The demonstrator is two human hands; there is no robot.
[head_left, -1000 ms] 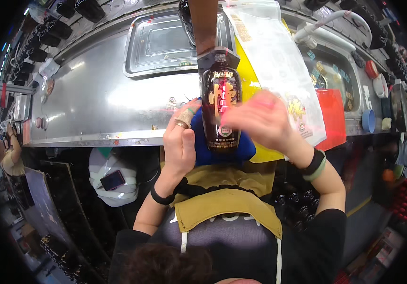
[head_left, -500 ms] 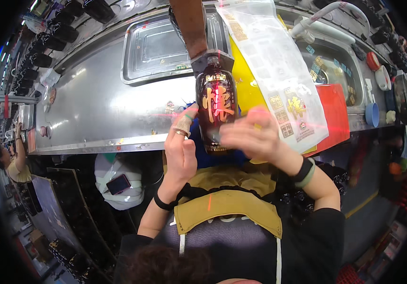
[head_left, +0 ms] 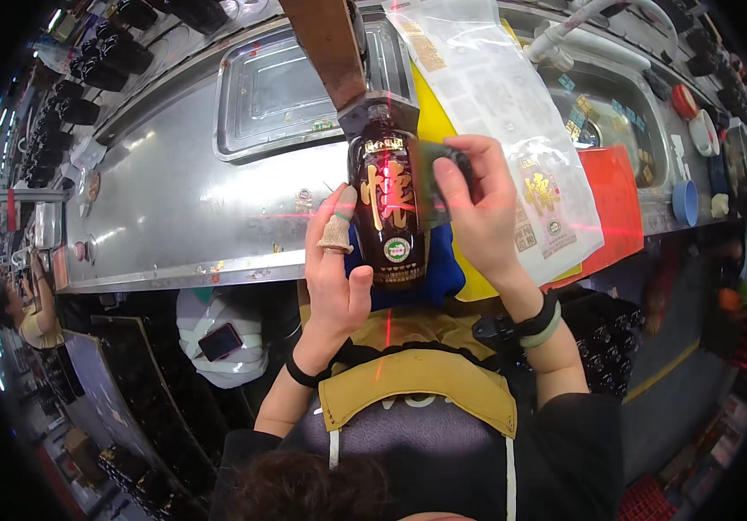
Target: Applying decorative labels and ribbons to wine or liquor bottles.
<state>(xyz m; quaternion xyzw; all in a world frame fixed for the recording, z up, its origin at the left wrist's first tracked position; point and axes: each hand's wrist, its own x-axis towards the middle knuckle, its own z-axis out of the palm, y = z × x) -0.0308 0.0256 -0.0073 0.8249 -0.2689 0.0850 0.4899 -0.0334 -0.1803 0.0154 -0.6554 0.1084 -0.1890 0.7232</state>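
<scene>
A dark glossy bottle (head_left: 387, 239) with gold lettering and a round white-and-green emblem lies on a blue cloth (head_left: 445, 269), neck pointing away from me. Its neck meets a dark holder (head_left: 380, 106) below a brown upright post. My left hand (head_left: 335, 260) is along the bottle's left side, fingers stretched and thumb apart; its index finger wears a beige finger wrap (head_left: 336, 233). Gripped in my right hand (head_left: 482, 204) is a scraper (head_left: 430, 184) with a flat greenish blade, held at the bottle's right side. The blade looks blurred, so I cannot tell whether it touches the bottle.
A metal tray (head_left: 261, 95) sits at the back. To the right, a translucent decal sheet (head_left: 556, 195) overlaps yellow and red sheets (head_left: 612, 195). Beyond are a sink (head_left: 656, 152) with loose decal pieces and a blue bowl (head_left: 684, 203). Red laser lines cross the bottle. Another person (head_left: 39, 304) stands far left.
My right hand has moved up and right off the bottle's lower front, uncovering the round emblem. The scraper now shows clearly in it. My left hand stays beside the bottle.
</scene>
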